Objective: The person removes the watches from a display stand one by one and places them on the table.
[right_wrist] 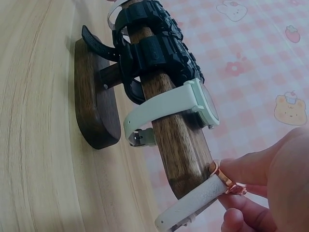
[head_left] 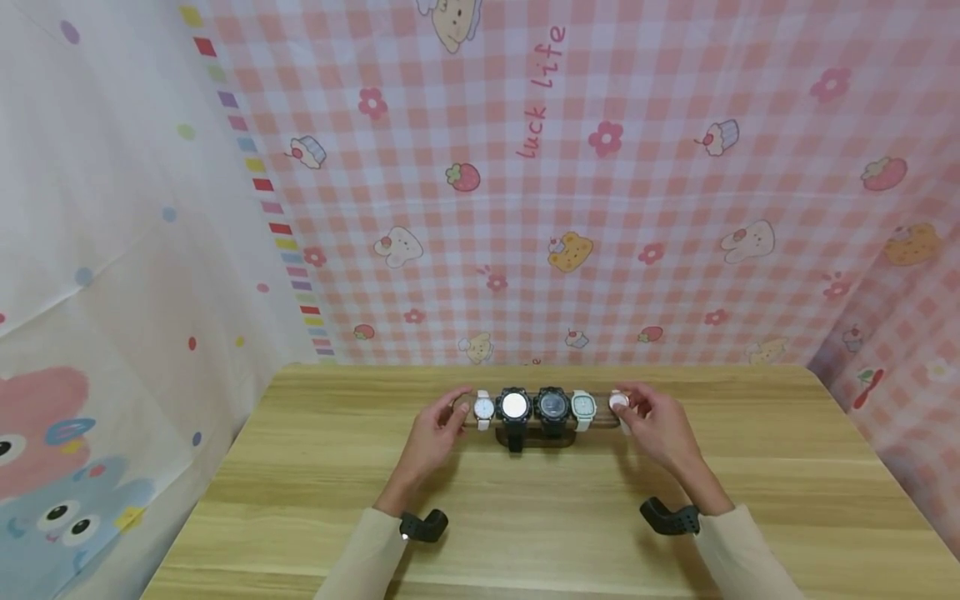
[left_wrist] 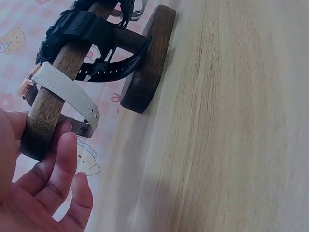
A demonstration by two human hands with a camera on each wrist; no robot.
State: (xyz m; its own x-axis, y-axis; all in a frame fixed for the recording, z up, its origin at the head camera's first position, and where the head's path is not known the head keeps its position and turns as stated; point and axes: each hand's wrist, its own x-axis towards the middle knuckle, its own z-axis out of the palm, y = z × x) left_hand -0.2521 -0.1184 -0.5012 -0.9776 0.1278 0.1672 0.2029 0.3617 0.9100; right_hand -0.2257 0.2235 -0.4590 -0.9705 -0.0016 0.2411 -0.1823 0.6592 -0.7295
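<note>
A dark wooden watch stand (head_left: 603, 410) carries a row of watches on its crossbar. My left hand (head_left: 433, 435) grips the bar's left end between thumb and fingers. Beside it on the bar is a white-strapped watch (head_left: 483, 409). Two chunky black watches (head_left: 514, 406) fill the middle, then comes a pale green square watch (right_wrist: 164, 105). At the right end, my right hand (head_left: 663, 429) pinches the rose-gold case of another white-strapped watch (right_wrist: 195, 202). Its strap lies across the bar's tip in the right wrist view. The stand's base (right_wrist: 91, 96) rests on the table.
The wooden table (head_left: 300, 475) reaches back to a pink checked cloth (head_left: 525, 275). A white patterned cloth (head_left: 150, 275) hangs on the left. Black bands (head_left: 427, 527) are around both wrists.
</note>
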